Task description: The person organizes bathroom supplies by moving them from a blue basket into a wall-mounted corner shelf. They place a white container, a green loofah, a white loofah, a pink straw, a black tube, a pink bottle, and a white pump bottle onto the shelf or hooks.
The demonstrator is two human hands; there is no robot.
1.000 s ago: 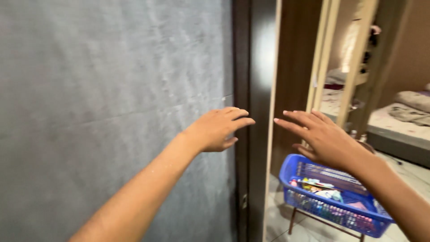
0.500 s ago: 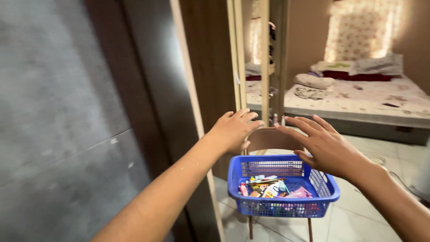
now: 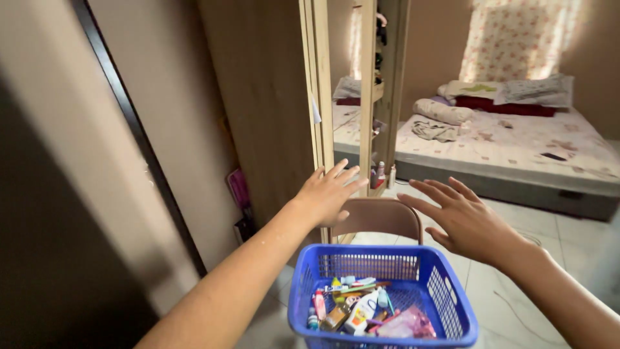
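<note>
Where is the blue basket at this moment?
In the head view the blue basket sits low and right of centre, on a brown chair, just below the left hand and right hand, both held open above it.

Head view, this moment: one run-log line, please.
left hand: open, fingers spread, empty | right hand: open, empty | below: blue plastic mesh basket of small toiletries on brown folding chair

Left hand (image 3: 330, 191) and right hand (image 3: 466, 221) outstretched, fingers spread, empty, above blue basket (image 3: 445, 298) of small toiletries on brown chair (image 3: 378, 217), bed (image 3: 516, 145) beyond
</note>
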